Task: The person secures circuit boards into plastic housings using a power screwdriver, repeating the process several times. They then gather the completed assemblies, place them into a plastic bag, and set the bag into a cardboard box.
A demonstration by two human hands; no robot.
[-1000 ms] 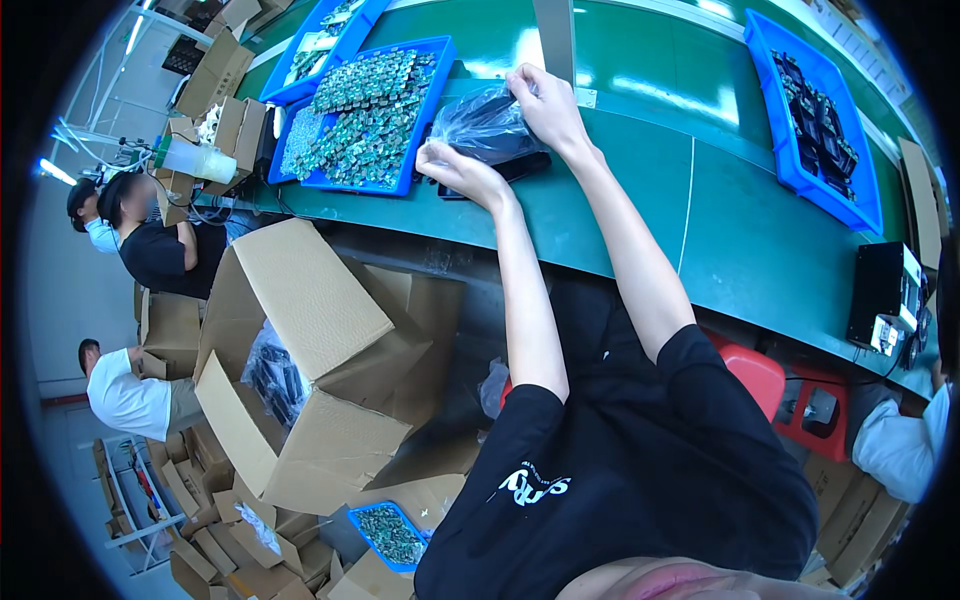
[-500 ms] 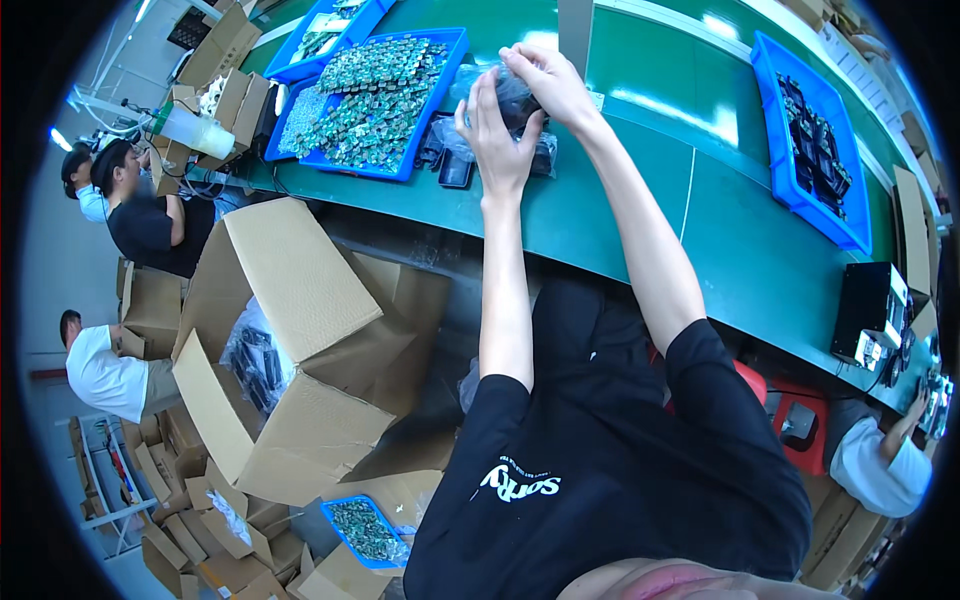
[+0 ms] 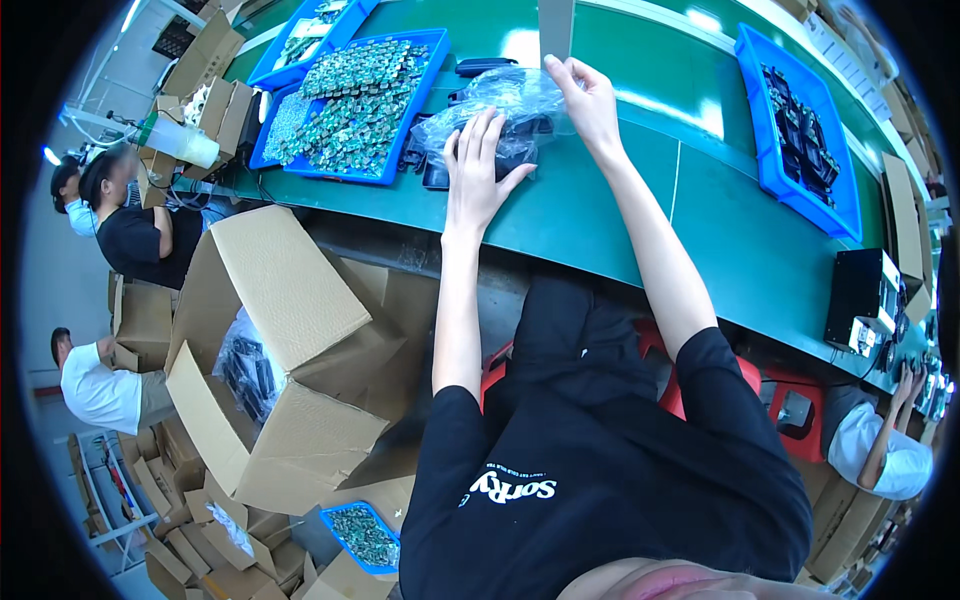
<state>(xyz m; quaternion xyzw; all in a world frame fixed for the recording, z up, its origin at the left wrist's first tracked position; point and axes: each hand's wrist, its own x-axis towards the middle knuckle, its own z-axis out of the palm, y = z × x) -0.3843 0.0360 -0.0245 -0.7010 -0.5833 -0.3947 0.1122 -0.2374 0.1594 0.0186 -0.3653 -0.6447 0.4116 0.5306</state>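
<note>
A crumpled clear plastic bag (image 3: 510, 95) lies on the green workbench over several black plastic housings (image 3: 515, 155). My left hand (image 3: 476, 170) rests against the bag and housings, fingers stretched out and thumb apart, not closed round anything. At the bag's right end, my right hand (image 3: 590, 105) pinches the film between thumb and fingers, a little above the bench. One more black housing (image 3: 487, 66) lies just beyond the bag. The bag and my left hand partly hide the housings.
A blue tray (image 3: 418, 95) of green circuit boards stands left of the bag; another blue tray (image 3: 850, 190) with black parts is at right. A large open carton (image 3: 290, 285) sits below the bench, left. A black box-shaped device (image 3: 862, 300) stands far right. Other people are on both sides.
My hands have moved apart. The bag, bunched between them before, is now spread over the black housings, with its right end drawn out by my right hand. The view has shifted slightly.
</note>
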